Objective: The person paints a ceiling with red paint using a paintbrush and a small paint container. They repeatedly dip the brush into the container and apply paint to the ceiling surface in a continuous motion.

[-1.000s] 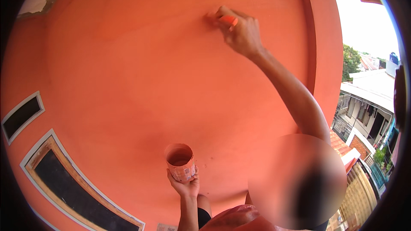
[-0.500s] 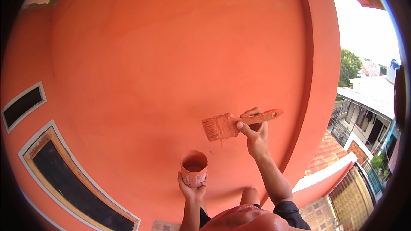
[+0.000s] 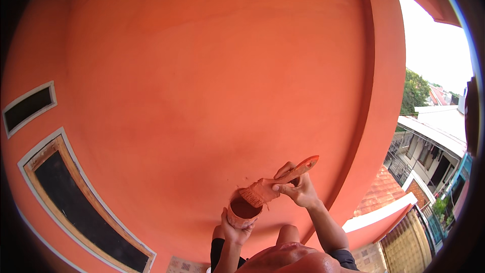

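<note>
Plausibly, drips are the main hazard here; the brush [image 3: 263,190] looks thickly loaded, its bristles slanting over the far side of the mouth of the cup [image 3: 242,221], so paint could run off outside the rim and onto the tiled floor [image 3: 183,266] or the person's legs; whether the bristles touch the rim or the paint inside, I cannot tell; a hard push on one edge might tip the cup, since only one hand supports it; wet paint on the brush's neck could also make that grip slide.

The left hand [image 3: 236,231] is closed around the cup's lower part from below, thumb on the left, forearm rising steeply from the lower edge; the right hand [image 3: 301,193] is clamped on the brush near its neck, thumb toward the viewer, handle pointing up and right; its forearm leans inward from a bent elbow, well below the wall's bare middle [image 3: 212,86].
</note>
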Tool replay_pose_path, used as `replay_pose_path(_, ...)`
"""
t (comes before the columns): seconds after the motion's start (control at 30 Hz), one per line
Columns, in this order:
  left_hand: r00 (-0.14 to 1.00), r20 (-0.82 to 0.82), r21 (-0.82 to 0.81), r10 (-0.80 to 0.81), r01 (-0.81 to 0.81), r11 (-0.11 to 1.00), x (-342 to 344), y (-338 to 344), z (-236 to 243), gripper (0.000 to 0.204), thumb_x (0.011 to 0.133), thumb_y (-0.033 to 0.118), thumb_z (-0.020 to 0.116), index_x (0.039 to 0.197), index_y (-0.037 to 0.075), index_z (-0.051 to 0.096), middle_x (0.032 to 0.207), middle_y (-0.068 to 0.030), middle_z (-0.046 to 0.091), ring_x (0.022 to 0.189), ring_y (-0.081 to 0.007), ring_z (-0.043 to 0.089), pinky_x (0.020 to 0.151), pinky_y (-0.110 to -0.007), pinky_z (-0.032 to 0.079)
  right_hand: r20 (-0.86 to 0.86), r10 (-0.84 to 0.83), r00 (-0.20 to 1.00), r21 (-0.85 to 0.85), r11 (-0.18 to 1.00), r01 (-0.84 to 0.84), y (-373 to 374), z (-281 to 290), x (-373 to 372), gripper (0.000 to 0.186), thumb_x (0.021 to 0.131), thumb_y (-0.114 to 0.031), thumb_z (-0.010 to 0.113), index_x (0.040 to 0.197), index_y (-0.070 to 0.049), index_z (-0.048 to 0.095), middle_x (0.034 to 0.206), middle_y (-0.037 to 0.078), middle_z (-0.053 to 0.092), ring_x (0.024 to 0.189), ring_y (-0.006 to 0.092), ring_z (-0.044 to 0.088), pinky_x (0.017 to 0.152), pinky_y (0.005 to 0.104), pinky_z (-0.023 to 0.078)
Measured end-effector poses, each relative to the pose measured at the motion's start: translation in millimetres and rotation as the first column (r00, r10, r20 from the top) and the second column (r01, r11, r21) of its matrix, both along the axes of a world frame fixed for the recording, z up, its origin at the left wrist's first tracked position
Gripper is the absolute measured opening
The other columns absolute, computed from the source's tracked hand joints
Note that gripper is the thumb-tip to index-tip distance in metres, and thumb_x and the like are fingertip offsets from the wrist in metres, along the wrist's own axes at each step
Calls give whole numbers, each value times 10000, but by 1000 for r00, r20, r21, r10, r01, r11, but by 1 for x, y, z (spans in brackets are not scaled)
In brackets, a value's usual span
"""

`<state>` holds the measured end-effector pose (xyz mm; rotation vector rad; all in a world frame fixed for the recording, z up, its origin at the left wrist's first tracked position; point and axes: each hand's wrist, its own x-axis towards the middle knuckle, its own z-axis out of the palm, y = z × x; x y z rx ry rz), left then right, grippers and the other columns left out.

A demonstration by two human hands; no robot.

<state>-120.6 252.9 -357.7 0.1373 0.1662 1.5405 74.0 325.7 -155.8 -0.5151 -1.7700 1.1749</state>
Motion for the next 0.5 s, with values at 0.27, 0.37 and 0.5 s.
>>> replay_pose_path(0.27,997,-74,-11,-28,27,1000,-8,8,-15,602,956,660,481,1323,195,587,1229,-54,651,951,-246,632,634,-366,474,172,-6,985,166,986,-23,7,-5,-1,138,859,-94,801,942,-26,714,980,36,666,949,195,654,765,354,530)
replay_pose_path(0.37,995,-95,-25,-7,5,1000,-6,7,-15,591,962,655,480,1308,191,599,1191,-55,666,919,-243,640,636,-368,476,240,9,971,339,936,-92,10,-5,-5,162,856,-63,822,972,-18,718,981,46,649,909,176,647,778,331,526)
replay_pose_path(0.5,996,-85,-39,5,-9,999,-4,7,-13,584,971,648,476,1307,188,602,1162,-59,679,905,-246,647,638,-367,477,281,105,954,223,960,-171,10,-1,-11,151,855,-55,814,963,-2,722,994,60,668,914,200,660,787,347,531)
